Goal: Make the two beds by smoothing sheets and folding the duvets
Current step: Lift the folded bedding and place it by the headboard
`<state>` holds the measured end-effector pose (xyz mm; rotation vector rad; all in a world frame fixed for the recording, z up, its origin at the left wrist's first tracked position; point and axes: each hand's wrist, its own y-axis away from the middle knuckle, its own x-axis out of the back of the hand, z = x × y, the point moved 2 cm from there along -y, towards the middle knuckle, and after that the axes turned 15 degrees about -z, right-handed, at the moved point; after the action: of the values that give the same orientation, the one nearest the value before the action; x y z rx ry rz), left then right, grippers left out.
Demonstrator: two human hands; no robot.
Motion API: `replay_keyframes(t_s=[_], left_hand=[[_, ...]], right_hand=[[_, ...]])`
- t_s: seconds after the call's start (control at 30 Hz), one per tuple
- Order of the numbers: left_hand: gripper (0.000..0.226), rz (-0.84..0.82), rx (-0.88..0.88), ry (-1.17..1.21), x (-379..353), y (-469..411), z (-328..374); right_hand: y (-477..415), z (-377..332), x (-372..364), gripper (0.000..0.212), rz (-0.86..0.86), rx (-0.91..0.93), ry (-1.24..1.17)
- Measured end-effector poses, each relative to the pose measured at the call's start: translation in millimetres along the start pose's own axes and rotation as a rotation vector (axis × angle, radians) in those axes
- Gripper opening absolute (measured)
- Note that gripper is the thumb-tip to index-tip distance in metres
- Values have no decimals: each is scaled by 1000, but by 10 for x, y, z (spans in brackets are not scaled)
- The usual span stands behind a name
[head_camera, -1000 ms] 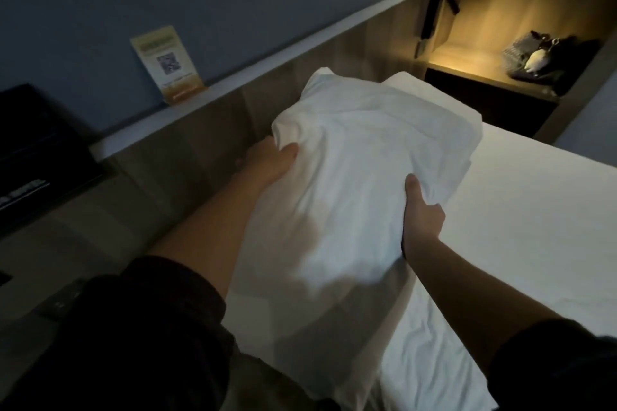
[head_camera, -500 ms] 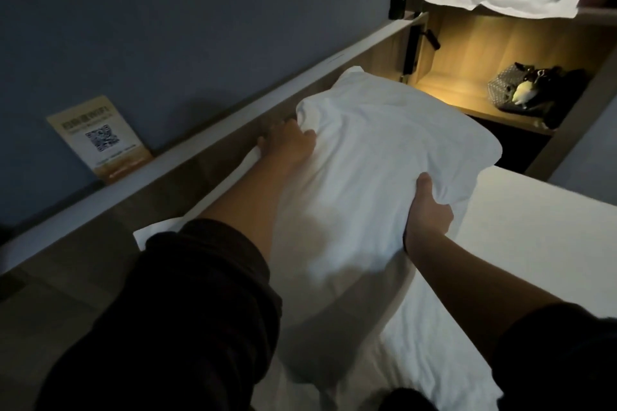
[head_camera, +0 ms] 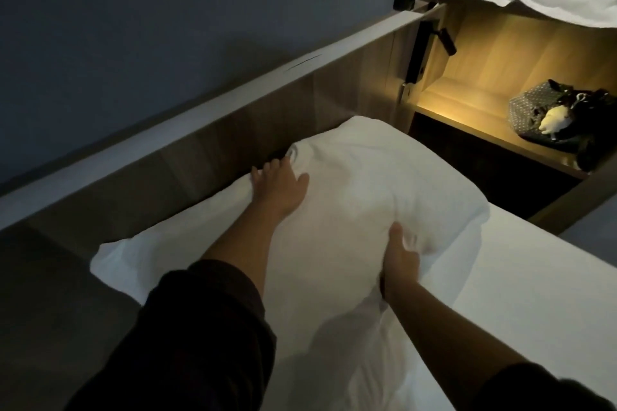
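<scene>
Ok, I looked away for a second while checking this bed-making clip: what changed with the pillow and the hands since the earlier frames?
The pillow went from being held up in the air to lying on the mattress against the headboard. The left hand let go of its edge and now lies spread flat on top. The right hand grips the near edge as before.

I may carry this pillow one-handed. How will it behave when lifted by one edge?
Probably floppy: the pillow bunches and creases where the right hand grips its edge. Likely soft: it dents under the left hand, fingers spread. Its cloth cover looks unlikely to slip.
</scene>
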<state>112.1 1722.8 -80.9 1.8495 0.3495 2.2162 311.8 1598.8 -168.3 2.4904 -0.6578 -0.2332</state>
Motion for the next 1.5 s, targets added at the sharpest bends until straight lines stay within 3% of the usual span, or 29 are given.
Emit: replay_keyframes(t_s=[0.03,0.13,0.17,0.37,0.5,0.6,0.73,0.83,1.0,1.2,1.23,1.3,1.37,1.4,1.5], left_hand=[[65,-4,13,-5,-87,-61,-6],[66,-27,39,-26,-192,-81,-21],[67,-12,32,-37,-205,-34,-35],[70,-56,-14,-133,-335,529,-178],[69,8,104,-144,-447,764,-314],[69,68,147,-133,-562,859,-314],[69,129,19,-126,-525,669,-25],[73,92,18,-144,-637,639,-21],[71,17,318,-20,-973,749,-683],[74,-52,612,151,-924,834,-1050],[73,-7,572,158,-838,788,-979],[65,80,288,129,-663,613,-751],[59,41,90,82,-606,417,-661],[58,-10,126,77,-637,365,-741],[61,-62,432,130,-830,462,-1220]], right_hand=[[-93,20,3,80,-12,21,46],[-267,-7,59,115,10,-34,326],[-296,-86,89,117,33,-49,434],[-417,-369,127,118,239,-134,555],[-522,-619,170,91,236,144,948],[-578,-807,-7,64,-12,563,1306],[-464,-938,-606,56,-539,1039,1698],[-539,-1008,-876,53,-752,1175,1829],[-1081,-1042,-963,57,-608,1027,1924],[-1300,-1246,-1079,61,-226,603,1810],[-1213,-1273,-1161,60,-284,667,1795],[-939,-1233,-1366,53,-640,917,1791],[-812,-1147,-1426,51,-880,1007,1862],[-892,-1159,-1368,52,-839,976,1892],[-1344,-1323,-951,57,-407,702,1832]])
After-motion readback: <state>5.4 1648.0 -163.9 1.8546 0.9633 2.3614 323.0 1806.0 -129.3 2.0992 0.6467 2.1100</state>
